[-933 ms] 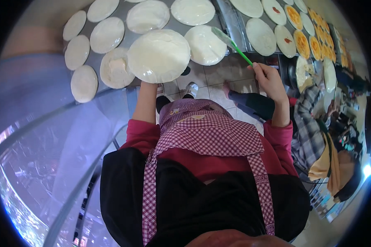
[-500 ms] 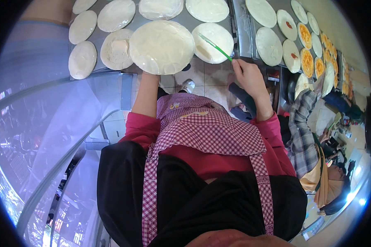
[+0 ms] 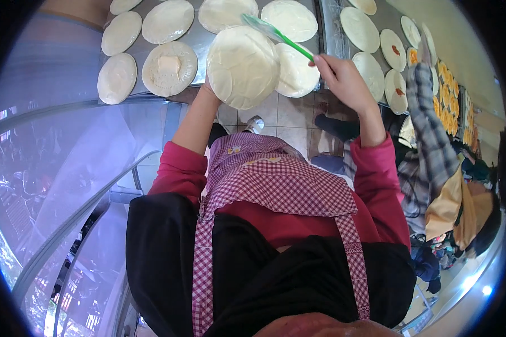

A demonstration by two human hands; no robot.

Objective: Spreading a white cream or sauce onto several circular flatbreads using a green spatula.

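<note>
A pale, flat dough round is raised in front of me, its surface coated and glossy. My left hand supports it from below at its left edge, and most of the fingers are hidden behind it. In my right hand is the handle of a green spatula, closed in the fingers. The spatula's blade lies over the far edge of the raised round; whether it touches cannot be made out. Left of it, a dough round on the grey work surface bears a pale square piece. Another round is partly covered.
Several more dough rounds lie at the back. A second surface at the right holds rounds, some with red or orange topping. A co-worker's plaid sleeve reaches over it. A clear panel with a metal frame stands at my left.
The raised round has shifted right and tilted, uncovering the round with the square piece. My right hand has lifted the spatula off the round at the right. The co-worker's arm has reached farther out.
</note>
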